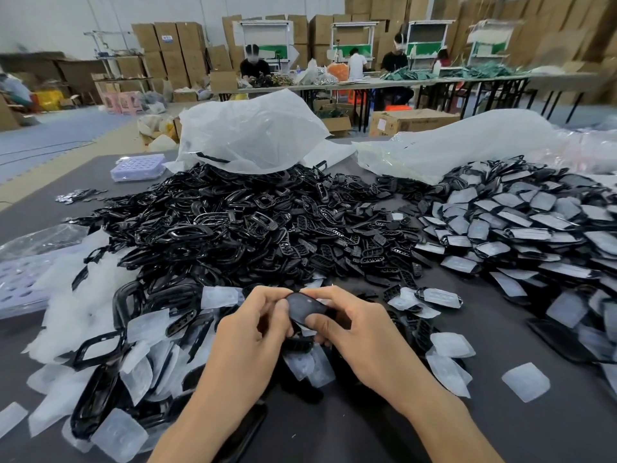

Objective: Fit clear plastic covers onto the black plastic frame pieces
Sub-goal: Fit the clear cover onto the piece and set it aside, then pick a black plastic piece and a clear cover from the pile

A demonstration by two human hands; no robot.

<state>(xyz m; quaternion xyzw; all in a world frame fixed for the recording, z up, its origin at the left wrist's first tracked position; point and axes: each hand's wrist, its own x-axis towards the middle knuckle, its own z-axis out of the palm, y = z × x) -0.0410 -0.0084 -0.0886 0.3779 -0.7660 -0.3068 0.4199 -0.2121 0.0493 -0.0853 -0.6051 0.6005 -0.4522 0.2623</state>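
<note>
Left hand (pixel 253 324) | right hand (pixel 347 325) — both pinch black frame piece (pixel 305 307) between curled fingers, thumbs on its face

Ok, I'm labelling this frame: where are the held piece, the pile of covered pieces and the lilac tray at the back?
held piece (pixel 305 308), head view, dark top face.
pile of covered pieces (pixel 521 225), head view, a cover mid-pile.
lilac tray (pixel 138 163), head view, its holed top.

Frame pile (pixel 233 222) left of covered pieces (pixel 521 228)
</note>
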